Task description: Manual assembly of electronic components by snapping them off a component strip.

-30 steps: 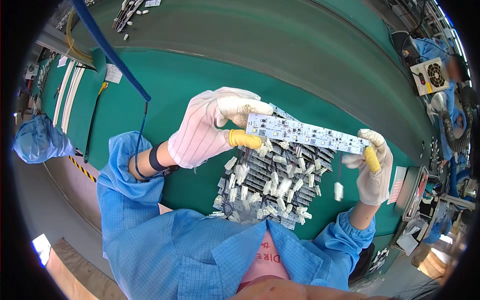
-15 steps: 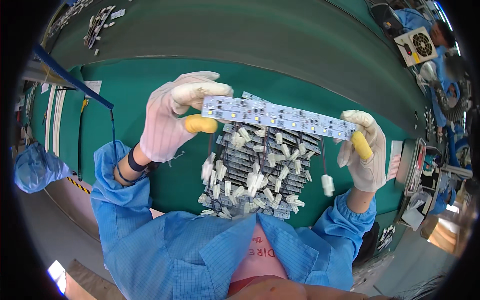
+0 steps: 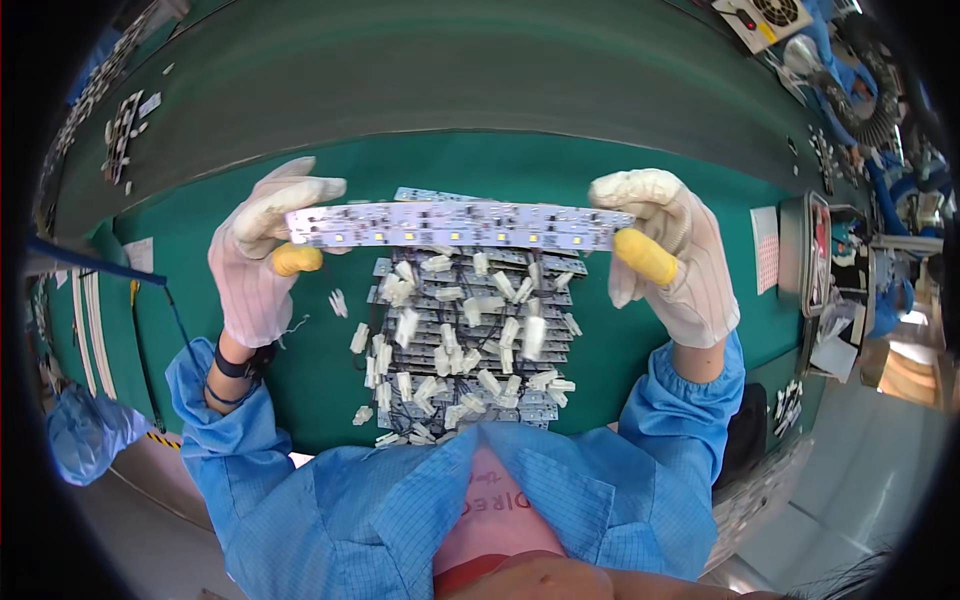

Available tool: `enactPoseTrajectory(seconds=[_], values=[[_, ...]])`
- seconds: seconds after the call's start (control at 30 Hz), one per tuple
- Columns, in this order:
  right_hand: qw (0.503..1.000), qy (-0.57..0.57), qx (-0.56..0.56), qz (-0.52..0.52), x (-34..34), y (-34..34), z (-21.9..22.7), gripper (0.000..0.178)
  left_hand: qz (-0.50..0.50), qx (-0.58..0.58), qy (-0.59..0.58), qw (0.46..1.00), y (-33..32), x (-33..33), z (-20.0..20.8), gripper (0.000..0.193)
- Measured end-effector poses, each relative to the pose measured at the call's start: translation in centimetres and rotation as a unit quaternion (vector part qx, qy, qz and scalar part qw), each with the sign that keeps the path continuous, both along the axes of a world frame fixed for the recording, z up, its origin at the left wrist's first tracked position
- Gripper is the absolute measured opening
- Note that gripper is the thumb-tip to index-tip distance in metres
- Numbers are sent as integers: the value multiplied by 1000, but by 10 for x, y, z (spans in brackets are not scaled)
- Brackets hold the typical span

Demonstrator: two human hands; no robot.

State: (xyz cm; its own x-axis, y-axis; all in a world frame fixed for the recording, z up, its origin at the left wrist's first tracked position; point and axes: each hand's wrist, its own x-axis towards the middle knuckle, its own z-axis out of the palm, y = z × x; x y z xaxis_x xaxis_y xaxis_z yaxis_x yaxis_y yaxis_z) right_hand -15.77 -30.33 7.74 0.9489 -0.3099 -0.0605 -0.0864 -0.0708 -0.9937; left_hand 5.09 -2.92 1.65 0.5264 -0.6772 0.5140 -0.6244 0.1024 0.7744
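**Operator A:** State the position of the LED strip board [image 3: 455, 224].

**Operator B:** The strip board is held level between the 2 hands, clear of the green work surface [image 3: 620, 350]. The left hand [image 3: 262, 255] grips its left end; the right hand [image 3: 665, 250] grips its right end. The board's face with the small square components points toward the camera.

**Operator A:** State the condition of the left hand.

**Operator B:** The left hand wears a white glove. Its fingers curl over the top edge of the board, and the thumb, capped in a yellow finger cot [image 3: 297, 259], presses just below the board's lower edge. The hand is pinching the board end.

**Operator A:** State the condition of the right hand.

**Operator B:** Same arrangement, mirrored. The gloved fingers fold behind and above the board's right end. The thumb with its yellow cot [image 3: 645, 256] lies just below that end. The hand is closed on the board.

**Operator A:** What lies near the hands?

**Operator B:** Directly below the held board, between the 2 wrists, sits a stack of similar strip boards [image 3: 470, 340] on the work surface, with many loose white connectors [image 3: 405, 325] scattered over it. A few more connectors [image 3: 339, 301] lie just beside the left hand's palm. Both forearms are in blue sleeves [image 3: 230, 430].
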Motion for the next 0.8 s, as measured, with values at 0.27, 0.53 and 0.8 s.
enactPoseTrajectory(seconds=[0.27,0.53,0.8], values=[[990,-57,66,110,0,-2,1,63,50,164,97,980,-1,-1,2,63],[999,0,44,26,2,5,5,54,41,63,182,980,2,-4,-5,41],[999,5,-54,-4,10,0,-11,51,36,26,42,998,2,-5,6,41]])
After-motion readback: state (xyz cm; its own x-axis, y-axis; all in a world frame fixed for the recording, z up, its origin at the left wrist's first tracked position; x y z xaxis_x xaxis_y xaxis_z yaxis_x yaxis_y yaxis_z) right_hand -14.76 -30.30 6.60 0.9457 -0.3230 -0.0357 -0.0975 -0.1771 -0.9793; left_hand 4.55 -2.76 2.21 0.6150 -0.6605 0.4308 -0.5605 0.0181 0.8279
